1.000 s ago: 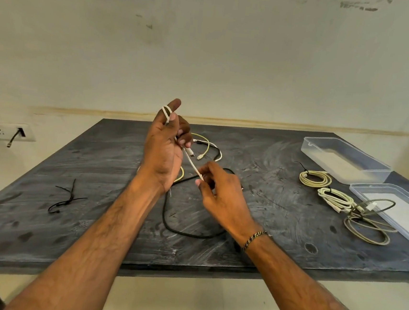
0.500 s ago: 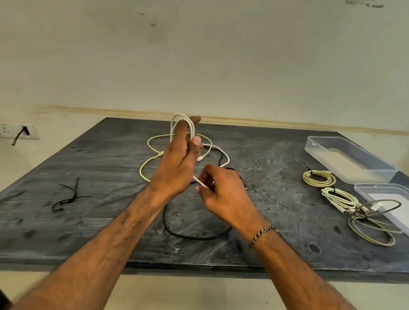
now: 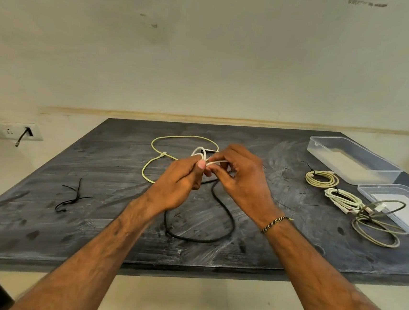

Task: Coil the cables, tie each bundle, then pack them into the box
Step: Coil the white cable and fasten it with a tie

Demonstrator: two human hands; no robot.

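My left hand (image 3: 178,180) pinches a small white cable coil (image 3: 202,156) above the middle of the dark table (image 3: 91,231). My right hand (image 3: 239,180) grips the same white cable from the right. A yellow cable (image 3: 164,146) lies loose behind my hands. A black cable (image 3: 219,221) loops on the table below them. Three coiled bundles lie at the right: a cream one (image 3: 321,178), a white one (image 3: 342,199) and a grey one (image 3: 376,227). The clear box (image 3: 352,160) stands open at the back right.
The clear lid (image 3: 398,208) lies at the right edge beside the bundles. Black ties (image 3: 72,198) lie on the left part of the table. A wall socket with a plug (image 3: 25,132) is on the left wall.
My left hand has come down from its raised pose with the white loop. My right hand has moved up to meet it, and both now hold the white coil together.
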